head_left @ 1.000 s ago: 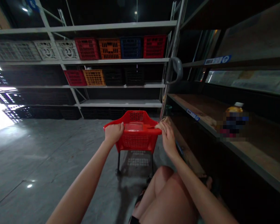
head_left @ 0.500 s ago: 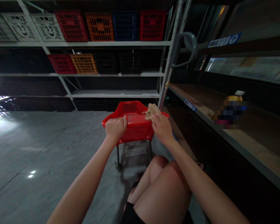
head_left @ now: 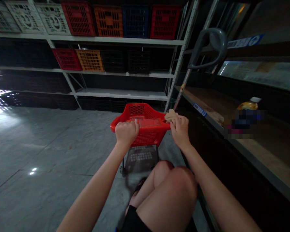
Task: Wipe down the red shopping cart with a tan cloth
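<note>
A red plastic shopping cart [head_left: 147, 137] stands in front of me on dark legs with casters. My left hand [head_left: 127, 132] is wrapped round the left part of its handle rim. At the right end of that rim, my right hand [head_left: 180, 130] is closed on a crumpled beige cloth [head_left: 171, 115], pressing it against the edge. The cloth bunches up above my fingers, and its lower part is hidden by them. Between my hands a clear cover shows on the handle.
A grey looped handle on a pole [head_left: 209, 48] leans at the right. Along the right side runs a shelf [head_left: 263, 145] bearing a yellow bottle [head_left: 248, 104], partly blurred out. Behind the cart, a metal rack [head_left: 125, 94] holds coloured crates [head_left: 108, 21]. Grey floor [head_left: 50, 145] lies left.
My right hand and the cloth have slid right along the handle rim, toward its end. My left hand keeps its grip. The whole view has shifted slightly.
</note>
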`<state>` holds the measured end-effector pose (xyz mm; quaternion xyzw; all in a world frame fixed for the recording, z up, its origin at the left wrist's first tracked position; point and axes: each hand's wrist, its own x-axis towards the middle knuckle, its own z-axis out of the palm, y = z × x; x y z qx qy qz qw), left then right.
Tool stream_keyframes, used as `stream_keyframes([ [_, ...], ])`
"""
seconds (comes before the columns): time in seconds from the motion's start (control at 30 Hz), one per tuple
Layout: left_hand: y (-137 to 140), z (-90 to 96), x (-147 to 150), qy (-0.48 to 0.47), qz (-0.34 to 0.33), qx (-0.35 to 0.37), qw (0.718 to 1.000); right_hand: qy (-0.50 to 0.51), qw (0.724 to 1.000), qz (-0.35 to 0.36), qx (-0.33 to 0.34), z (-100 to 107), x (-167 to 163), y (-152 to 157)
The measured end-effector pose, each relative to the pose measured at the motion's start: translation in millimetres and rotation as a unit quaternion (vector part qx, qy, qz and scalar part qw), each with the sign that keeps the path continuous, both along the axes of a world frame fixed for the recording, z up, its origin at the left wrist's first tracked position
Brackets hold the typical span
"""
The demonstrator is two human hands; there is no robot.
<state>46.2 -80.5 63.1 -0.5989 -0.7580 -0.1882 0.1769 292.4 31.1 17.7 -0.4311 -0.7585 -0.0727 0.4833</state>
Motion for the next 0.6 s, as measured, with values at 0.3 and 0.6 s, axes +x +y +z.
stream_keyframes([
  [0.3,-14,6.4,31,0.013,-0.045,-0.045,0.998,-0.099,0.981,0.165,0.018,39,-89,-82],
  [0.6,-19,6.1,50,-0.004,-0.047,-0.024,0.999,-0.081,0.996,-0.026,-0.023,22,66,-7],
])
